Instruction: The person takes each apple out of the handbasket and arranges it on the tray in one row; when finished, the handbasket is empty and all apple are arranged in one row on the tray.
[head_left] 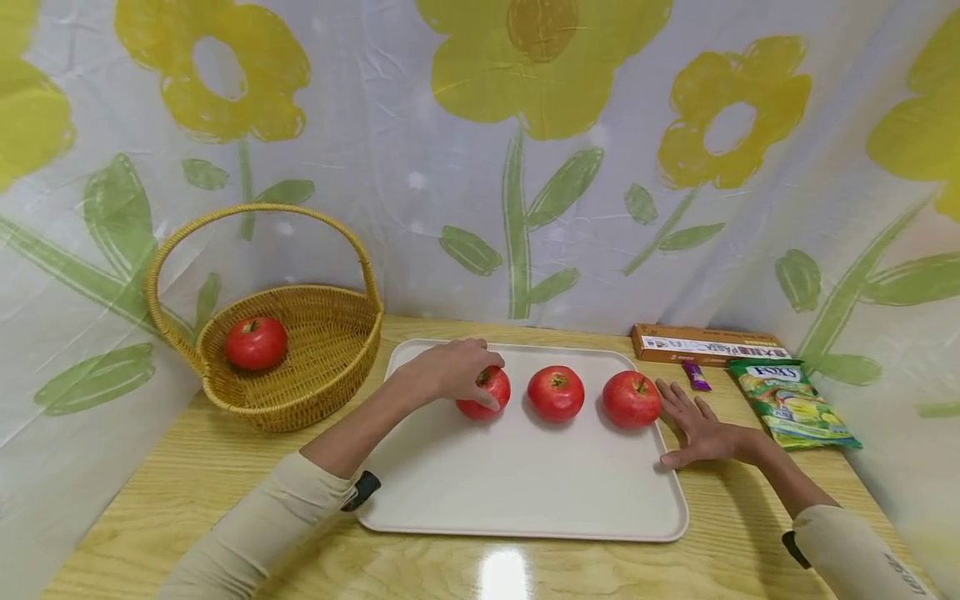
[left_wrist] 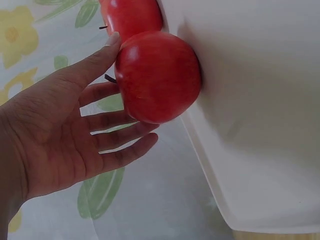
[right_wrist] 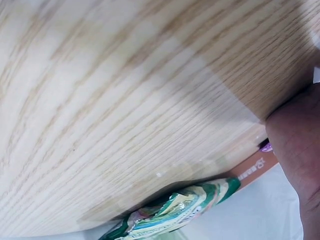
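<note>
On a pale tray [head_left: 525, 500], three red apples stand in a row near the back. My left hand [head_left: 450, 371] holds the left apple [left_wrist: 160, 77], with the thumb along one side and the fingers spread on the other. Behind it in the left wrist view shows a second apple [left_wrist: 134, 17]. The middle apple [head_left: 556, 393] is untouched. My right hand [head_left: 705, 429] lies at the tray's right edge with its fingers spread, fingertips close beside the right apple [head_left: 632, 399] and thumb tip at the rim. In the right wrist view only part of that hand shows.
A wicker basket [head_left: 322, 400] with a tall handle and one red apple [head_left: 256, 342] inside stands at the left. At the back right are a pasta box [head_left: 712, 346], a small purple packet [head_left: 696, 376] and a green snack bag [head_left: 791, 404]. A flowered curtain [head_left: 405, 208] hangs behind.
</note>
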